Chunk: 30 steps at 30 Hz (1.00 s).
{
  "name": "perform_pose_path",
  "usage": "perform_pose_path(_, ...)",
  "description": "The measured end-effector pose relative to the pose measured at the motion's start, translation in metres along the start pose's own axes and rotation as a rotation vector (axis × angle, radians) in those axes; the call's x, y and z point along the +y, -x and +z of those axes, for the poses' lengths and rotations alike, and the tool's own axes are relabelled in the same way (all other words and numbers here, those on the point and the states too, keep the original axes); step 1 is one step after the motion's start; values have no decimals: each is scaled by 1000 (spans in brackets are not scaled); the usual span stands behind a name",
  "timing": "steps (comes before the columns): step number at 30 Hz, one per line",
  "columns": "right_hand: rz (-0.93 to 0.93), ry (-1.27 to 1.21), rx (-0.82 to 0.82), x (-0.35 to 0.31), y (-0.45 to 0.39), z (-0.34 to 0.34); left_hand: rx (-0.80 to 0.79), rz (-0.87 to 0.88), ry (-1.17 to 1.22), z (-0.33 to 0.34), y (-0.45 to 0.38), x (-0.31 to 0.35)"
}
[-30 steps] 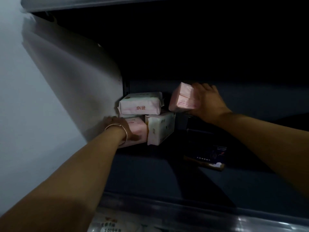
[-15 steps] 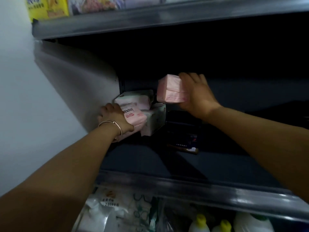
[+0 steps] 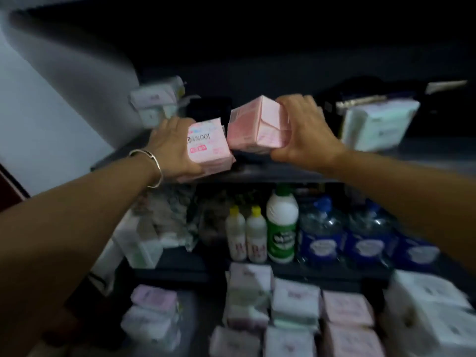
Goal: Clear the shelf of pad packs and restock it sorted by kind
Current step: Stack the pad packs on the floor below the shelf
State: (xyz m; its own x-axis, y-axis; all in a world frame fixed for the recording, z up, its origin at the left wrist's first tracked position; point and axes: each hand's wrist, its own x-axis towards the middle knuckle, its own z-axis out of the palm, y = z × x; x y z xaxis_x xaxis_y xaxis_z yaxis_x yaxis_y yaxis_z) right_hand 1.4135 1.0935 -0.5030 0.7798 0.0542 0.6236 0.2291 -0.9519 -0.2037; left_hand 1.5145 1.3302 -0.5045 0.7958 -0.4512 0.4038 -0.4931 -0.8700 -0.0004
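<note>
A dark metal shelving unit fills the frame, its upper shelf edge running across the middle. At lower centre and lower right, many soft pink and white pad packs lie in blurred rows on the lowest level. On the middle level stand clear blue-labelled water jugs at right of centre, with a white bottle with a green label just beside them and two small white bottles with yellow caps to its left. At upper right a large white wrapped pack sits on the upper shelf; at upper left of centre a few white pad packs are stacked in its back corner. In the middle of the frame, the right hand grasps a pink rectangular pad pack, tilted, in front of the upper shelf. The left hand, a thin metal bangle on its wrist, clasps a pink printed pad pack just beside the other, the two nearly touching.
</note>
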Motion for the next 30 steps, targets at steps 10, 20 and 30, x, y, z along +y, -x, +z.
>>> perform_pose_path(10,274,-213,-296,96,190,-20,-356,223,11,78,91,154)
perform_pose_path(20,986,-520,-517,159,297,48,-414,243,85,161,86,217)
perform_pose_path(30,1116,-834,-359,174,343,128,-323,349,99,211,75,236)
